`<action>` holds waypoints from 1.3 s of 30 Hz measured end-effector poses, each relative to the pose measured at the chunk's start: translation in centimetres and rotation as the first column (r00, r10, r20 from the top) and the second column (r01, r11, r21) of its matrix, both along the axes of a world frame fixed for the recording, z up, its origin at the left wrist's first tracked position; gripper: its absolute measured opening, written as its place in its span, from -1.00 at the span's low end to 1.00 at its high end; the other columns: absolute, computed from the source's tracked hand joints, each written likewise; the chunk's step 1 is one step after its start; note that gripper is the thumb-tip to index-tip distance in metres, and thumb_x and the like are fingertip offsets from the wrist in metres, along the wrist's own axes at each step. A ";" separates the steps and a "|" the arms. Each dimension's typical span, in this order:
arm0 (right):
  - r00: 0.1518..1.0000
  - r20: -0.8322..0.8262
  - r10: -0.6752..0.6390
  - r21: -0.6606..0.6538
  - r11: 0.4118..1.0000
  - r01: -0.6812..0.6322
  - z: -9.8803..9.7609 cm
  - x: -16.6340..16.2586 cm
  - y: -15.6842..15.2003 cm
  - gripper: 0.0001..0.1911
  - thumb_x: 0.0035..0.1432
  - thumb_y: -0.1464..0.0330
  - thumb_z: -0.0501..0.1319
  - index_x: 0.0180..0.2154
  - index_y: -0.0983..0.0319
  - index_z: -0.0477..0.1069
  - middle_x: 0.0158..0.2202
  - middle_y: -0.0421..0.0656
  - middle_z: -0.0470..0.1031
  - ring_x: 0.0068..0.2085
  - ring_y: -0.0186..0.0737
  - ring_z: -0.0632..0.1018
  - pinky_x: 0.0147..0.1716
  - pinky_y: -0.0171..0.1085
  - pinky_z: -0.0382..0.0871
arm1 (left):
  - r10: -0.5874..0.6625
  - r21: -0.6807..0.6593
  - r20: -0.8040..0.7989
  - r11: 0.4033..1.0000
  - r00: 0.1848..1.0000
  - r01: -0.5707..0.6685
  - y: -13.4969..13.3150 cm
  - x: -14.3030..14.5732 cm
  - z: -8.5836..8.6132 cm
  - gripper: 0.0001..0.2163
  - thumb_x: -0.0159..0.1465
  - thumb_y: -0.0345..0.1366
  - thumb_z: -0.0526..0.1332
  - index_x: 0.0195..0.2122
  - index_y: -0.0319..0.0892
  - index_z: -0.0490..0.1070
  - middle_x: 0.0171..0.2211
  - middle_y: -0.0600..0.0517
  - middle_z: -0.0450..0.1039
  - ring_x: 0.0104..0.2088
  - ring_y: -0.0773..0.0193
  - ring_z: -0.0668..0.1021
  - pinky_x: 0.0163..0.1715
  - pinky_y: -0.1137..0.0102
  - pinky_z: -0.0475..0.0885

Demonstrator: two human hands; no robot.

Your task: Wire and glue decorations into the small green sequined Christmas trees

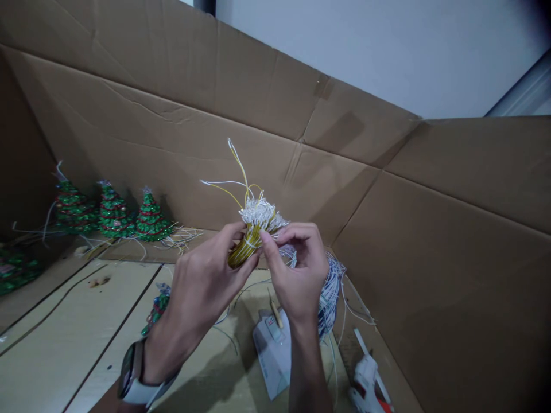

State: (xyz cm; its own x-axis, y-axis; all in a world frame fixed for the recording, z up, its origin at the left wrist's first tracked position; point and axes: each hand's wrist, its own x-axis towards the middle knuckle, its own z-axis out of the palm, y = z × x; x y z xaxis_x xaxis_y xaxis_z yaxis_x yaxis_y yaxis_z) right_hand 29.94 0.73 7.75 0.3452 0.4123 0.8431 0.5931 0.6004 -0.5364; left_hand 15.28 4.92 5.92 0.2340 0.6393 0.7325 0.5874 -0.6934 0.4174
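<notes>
My left hand (pixel 202 287), a watch on its wrist, is closed round a bundle of yellow and white wires (pixel 252 229) held upright in front of me. The bundle's top is a tuft of white tips, and a few loose strands stick up and to the left. My right hand (pixel 297 269) pinches at the bundle just below the tuft with thumb and forefinger. Behind my right hand hangs a thick coil of white wires (pixel 330 292). A small green tinsel piece (pixel 157 310) lies under my left forearm.
Three small green tinsel Christmas trees (pixel 112 212) stand at the back left by the cardboard wall (pixel 387 241), more greenery (pixel 12 269) at the far left edge. A white box (pixel 271 355) and a white glue gun (pixel 368 378) lie on the wooden table (pixel 64 338).
</notes>
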 end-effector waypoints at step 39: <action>0.996 0.091 0.000 0.013 1.000 -0.001 0.0 0.5 -0.6 -0.80 0.30 0.50 0.30 -0.08 0.13 0.50 -0.13 -0.20 0.50 -0.11 -0.19 0.57 -0.10 -0.14 0.51 | -0.033 0.027 -0.015 0.999 0.999 0.033 0.2 0.0 -0.5 -0.66 0.45 -0.18 0.38 0.19 -0.05 0.43 -0.09 0.00 0.74 -0.19 0.03 0.79 -0.30 0.28 0.55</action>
